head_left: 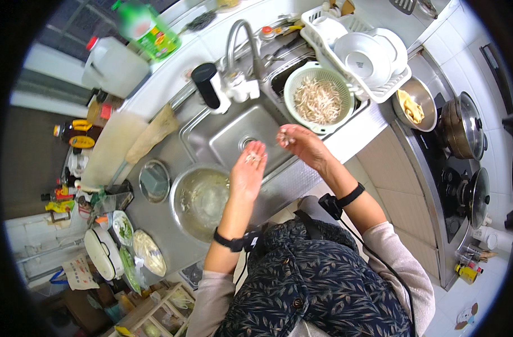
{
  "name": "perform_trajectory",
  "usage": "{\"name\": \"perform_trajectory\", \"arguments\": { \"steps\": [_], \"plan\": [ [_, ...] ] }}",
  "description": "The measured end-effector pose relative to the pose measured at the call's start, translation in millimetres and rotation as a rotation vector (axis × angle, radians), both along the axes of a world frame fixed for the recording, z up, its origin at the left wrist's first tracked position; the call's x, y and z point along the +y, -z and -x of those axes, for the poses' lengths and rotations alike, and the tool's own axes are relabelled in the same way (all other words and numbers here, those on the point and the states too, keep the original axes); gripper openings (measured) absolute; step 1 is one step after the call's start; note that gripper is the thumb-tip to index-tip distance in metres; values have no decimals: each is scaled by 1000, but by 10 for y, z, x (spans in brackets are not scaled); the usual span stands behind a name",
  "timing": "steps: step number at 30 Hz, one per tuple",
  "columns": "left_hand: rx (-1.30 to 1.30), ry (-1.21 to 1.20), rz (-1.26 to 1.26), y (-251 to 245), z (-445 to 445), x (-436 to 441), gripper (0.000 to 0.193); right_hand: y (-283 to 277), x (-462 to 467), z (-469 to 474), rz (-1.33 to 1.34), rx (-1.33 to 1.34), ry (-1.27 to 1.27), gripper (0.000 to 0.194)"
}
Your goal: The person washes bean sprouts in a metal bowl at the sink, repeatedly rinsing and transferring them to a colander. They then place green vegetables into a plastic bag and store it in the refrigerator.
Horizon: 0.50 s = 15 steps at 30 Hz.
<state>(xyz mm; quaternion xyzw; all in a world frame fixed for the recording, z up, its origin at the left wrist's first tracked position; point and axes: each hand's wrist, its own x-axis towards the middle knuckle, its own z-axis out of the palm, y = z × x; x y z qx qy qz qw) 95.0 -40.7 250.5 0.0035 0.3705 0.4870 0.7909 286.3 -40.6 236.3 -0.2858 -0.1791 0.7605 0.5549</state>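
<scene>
Over the near edge of the steel sink [222,139], my left hand [250,168] is palm up, with a few small pale bits on its fingers. My right hand [300,145], fingers curled, has similar pale bits at its fingertips, just below a green plastic colander [296,116]. The colander holds many thin whitish-brown strands [319,101] that look like small shrimp or sprouts; I cannot tell which. A metal basin [201,202] with cloudy water stands left of my left hand. The curved faucet [239,33] rises behind the sink.
A white dish rack [380,94] with bowls stands at the back right, beside a steel bowl [427,113] with a yellow cloth. A stove with lidded pans [469,126] lies further right. On the left are a glass bowl [154,181], bagged food [149,252] and bottles.
</scene>
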Motion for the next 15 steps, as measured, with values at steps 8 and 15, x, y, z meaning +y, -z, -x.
{"name": "perform_trajectory", "arguments": {
  "steps": [8, 15],
  "plan": [
    [63, 155, -148, 263, -1865, 919, 56, 319, 581, -1216, -110, -728, 590, 40],
    [426, 504, -279, 589, -2067, 1273, 86, 488, 677, -1653, 85, -547, 95, 77]
  ]
}}
